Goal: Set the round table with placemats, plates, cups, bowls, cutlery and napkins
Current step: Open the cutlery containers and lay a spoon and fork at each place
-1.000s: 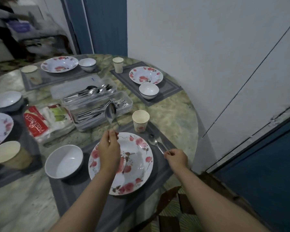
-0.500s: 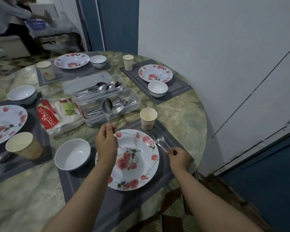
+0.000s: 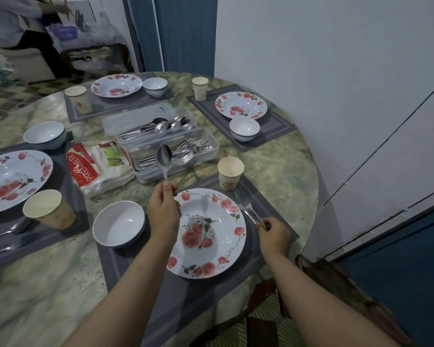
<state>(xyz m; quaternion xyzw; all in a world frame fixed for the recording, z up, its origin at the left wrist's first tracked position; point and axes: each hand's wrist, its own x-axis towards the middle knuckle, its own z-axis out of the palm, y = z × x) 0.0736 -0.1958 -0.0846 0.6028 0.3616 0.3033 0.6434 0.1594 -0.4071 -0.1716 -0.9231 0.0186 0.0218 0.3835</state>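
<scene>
Right hand still pinching fork, now flat on placemat; left hand fingers still gripping raised spoon, unplaced.

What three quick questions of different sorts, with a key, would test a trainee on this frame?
1. True or false: the left hand holds a spoon upright.
2. What does the right hand pinch: A fork, B cup, C bowl?
3. Fill in: the fork lies on the placemat, right of the ____.

Key:
1. True.
2. A.
3. Plate.
</scene>
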